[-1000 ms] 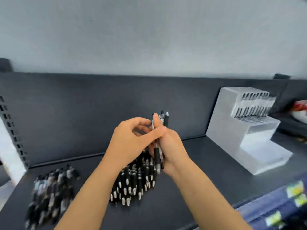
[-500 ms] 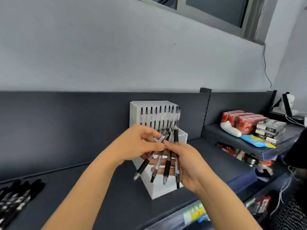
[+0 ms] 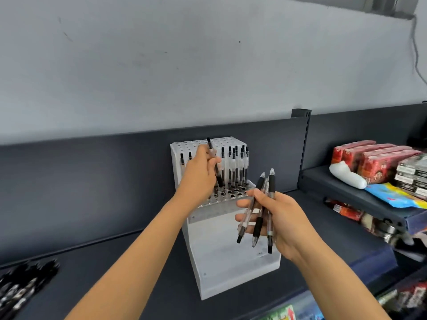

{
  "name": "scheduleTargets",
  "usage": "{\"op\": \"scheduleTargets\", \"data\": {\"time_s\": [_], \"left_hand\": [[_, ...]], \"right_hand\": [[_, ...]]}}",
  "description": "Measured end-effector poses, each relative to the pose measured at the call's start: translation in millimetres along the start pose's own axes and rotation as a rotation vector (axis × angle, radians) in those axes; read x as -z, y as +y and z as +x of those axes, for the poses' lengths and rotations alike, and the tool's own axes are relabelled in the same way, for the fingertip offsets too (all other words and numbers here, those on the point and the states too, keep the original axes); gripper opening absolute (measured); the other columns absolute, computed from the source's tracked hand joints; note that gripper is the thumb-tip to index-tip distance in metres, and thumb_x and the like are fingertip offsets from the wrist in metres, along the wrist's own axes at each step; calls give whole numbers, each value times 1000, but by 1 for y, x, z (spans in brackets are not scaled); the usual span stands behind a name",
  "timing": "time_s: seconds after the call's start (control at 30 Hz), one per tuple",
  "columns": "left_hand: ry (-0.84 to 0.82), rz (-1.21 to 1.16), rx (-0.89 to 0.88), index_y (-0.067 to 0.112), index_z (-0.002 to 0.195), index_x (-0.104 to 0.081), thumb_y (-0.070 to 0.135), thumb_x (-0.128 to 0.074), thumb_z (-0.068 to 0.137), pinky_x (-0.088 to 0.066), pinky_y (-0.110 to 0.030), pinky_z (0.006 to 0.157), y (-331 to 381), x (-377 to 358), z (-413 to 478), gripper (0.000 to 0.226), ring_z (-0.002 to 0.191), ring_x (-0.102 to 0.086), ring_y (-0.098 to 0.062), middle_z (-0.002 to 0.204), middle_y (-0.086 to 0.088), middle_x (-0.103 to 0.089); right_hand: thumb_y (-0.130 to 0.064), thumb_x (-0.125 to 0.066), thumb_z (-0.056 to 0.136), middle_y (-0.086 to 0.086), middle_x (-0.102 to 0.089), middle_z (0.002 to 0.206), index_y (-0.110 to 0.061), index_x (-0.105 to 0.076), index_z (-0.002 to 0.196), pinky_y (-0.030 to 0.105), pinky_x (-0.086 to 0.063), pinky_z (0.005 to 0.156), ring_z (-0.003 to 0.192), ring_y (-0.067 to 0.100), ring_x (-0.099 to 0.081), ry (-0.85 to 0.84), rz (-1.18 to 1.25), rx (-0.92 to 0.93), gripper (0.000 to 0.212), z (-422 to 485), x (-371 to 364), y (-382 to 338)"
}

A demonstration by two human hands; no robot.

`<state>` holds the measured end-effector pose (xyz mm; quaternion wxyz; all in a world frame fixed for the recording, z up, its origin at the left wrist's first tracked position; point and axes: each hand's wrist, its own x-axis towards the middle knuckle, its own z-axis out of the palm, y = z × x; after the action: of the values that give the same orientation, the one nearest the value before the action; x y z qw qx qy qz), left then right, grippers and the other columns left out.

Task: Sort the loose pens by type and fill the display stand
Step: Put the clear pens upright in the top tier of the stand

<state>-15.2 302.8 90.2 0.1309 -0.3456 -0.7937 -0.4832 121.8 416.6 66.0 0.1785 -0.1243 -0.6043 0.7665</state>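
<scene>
1. Left hand (image 3: 202, 174): fingers pinch one pen (image 3: 209, 146) mid-barrel, tip down, over the display stand (image 3: 219, 250) holes just below the fingers.
2. Right hand (image 3: 282, 220): fingers curl round three pens (image 3: 257, 224), fanned, before the stand's front.
3. Handling, judged: light, stiff, smooth barrels, likely slippery. The rubber sleeve gives the surer hold.
4. Hidden: left fingertips. Target hole unclear. Loose pens (image 3: 25, 282) on the shelf (image 3: 80, 262) are blurred and cut off.

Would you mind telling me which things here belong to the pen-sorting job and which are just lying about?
Job: display stand; slotted pens; single pen, gripped by left hand; pen bunch, held by right hand; loose pen pile.
Lying about: red boxes; white packet; blue-yellow packet; dark boxes.
</scene>
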Motion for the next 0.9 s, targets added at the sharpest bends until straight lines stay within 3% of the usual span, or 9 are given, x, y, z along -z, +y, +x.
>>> {"op": "scheduleTargets", "data": {"time_s": [0.17, 0.3, 0.4, 0.53, 0.6, 0.63, 0.7, 0.8, 0.9], "left_hand": [[-46, 44, 11, 6, 121, -47, 13, -40, 102, -52, -41, 91, -9, -18, 15, 21, 104, -61, -20, 117, -7, -63], [-152, 316, 16, 8, 107, -58, 18, -43, 101, -52, -38, 80, -13, -26, 19, 19, 86, -62, -22, 96, -9, -67], [-136, 410, 11, 5, 96, -63, 14, -44, 100, -46, -29, 67, -10, -29, 22, 21, 76, -58, -20, 85, -8, -66], [-146, 503, 49, 9, 62, -50, 15, -49, 98, -36, -23, 53, -3, -25, 25, 36, 52, -46, -14, 55, -1, -47], [-148, 549, 31, 10, 56, -45, 24, -53, 98, -40, -25, 55, 0, -19, 22, 44, 45, -42, -14, 49, -1, -44], [-145, 559, 15, 7, 57, -52, 29, -55, 96, -44, -26, 57, 1, -15, 18, 45, 45, -46, -17, 49, -4, -49], [-188, 478, 24, 7, 69, -69, 41, -61, 91, -50, -26, 60, 6, -4, 9, 41, 57, -62, -22, 61, -8, -66], [-408, 148, 145, 19, 79, -74, 53, -68, 80, -58, -26, 65, 18, 11, -9, 35, 62, -68, -12, 71, 1, -73], [-510, -43, 244, 12, 88, -73, 40, -76, 78, -59, -25, 68, 18, 21, -26, 30, 63, -68, -12, 72, 3, -72]], "right_hand": [[-18, -48, 99, 12, -75, 86, -2, -59, 106, 42, -60, 61, 69, 32, -72, 8, 19, -6, 20, 13, 8, -1], [-20, -49, 99, 12, -75, 88, -2, -59, 107, 43, -60, 64, 72, 33, -72, 20, 22, -4, 22, 18, 10, 1], [-20, -49, 99, 12, -75, 88, -2, -59, 109, 41, -60, 61, 73, 33, -72, 21, 16, -7, 23, 20, 10, 3], [-20, -48, 100, 11, -75, 87, -3, -58, 108, 39, -60, 59, 73, 32, -72, 11, -3, -3, 22, 20, 8, 4], [-20, -48, 100, 11, -75, 88, -4, -58, 108, 42, -60, 62, 74, 33, -73, 1, -9, 3, 21, 21, 6, 4], [-21, -48, 100, 11, -75, 88, -4, -58, 108, 43, -59, 64, 74, 33, -73, -2, -8, 5, 21, 21, 5, 5], [-21, -48, 100, 11, -75, 89, -6, -59, 107, 44, -59, 65, 74, 32, -73, -15, 2, 4, 21, 21, 4, 7], [-21, -47, 100, 12, -75, 89, -6, -62, 106, 42, -58, 65, 75, 32, -72, -81, 13, -14, 22, 19, -3, 10], [-22, -48, 99, 14, -74, 89, -6, -63, 104, 45, -58, 68, 75, 32, -72, -139, 66, -36, 23, 15, -14, 15]]}}
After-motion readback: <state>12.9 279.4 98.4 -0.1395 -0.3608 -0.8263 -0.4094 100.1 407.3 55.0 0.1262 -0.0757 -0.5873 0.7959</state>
